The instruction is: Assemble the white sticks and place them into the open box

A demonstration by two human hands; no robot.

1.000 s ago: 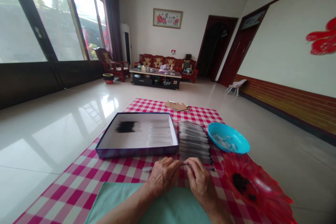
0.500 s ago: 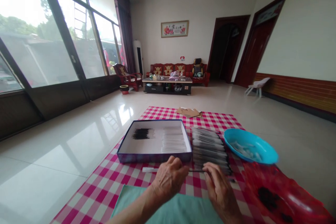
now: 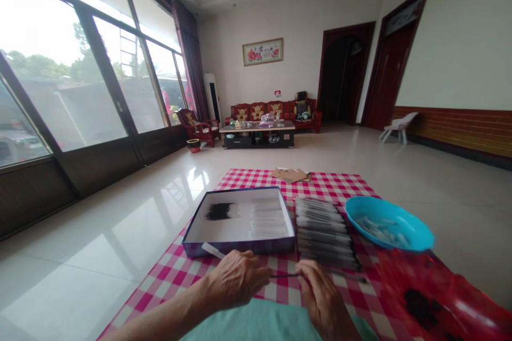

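white tube [image 3: 213, 250] swung aslant, pointing left; dark rod [image 3: 285, 276] crosswise

A home's living room: at twelve o'clock, a red-brown wooden sofa [image 3: 286, 107] with gold-patterned cushions [image 3: 257, 112] stands behind a low black rectangular table [image 3: 258, 129], under a framed floral picture [image 3: 263, 52]. At eleven o'clock hangs a long purple cloth curtain [image 3: 191, 64].

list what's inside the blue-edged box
In the blue-edged box, dark slim pieces lie at left, pale slim pieces at right. Anything right behind its near wall is covered and can't be seen.
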